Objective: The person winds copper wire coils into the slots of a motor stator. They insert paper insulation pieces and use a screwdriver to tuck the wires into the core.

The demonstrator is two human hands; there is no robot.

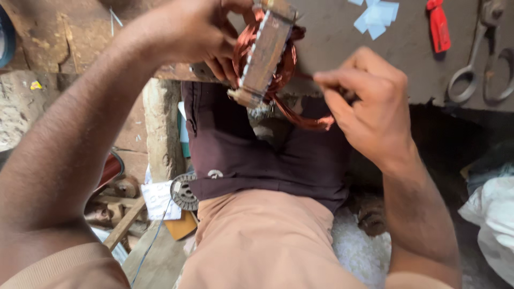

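A grey workbench (342, 48) spans twelve o'clock. The left hand (198, 32) grips a laminated metal stator wound with copper coils (265, 53); the right hand (369, 101), at three o'clock, pinches its copper loop (300, 118). Steady, gentle pulling probably spares the wire.

You are working in soft, even daylight that falls from above and leaves no hard shadows or glare. Your left forearm (69, 160) looms large and stretched at the frame edge, bent by the wide lens. Your right hand (369, 101) and the copper coil (284, 80) look slightly smeared by motion. The gap under the workbench (342, 48) at right sinks into deep shadow, while the white bag (492, 225) shows brightest.
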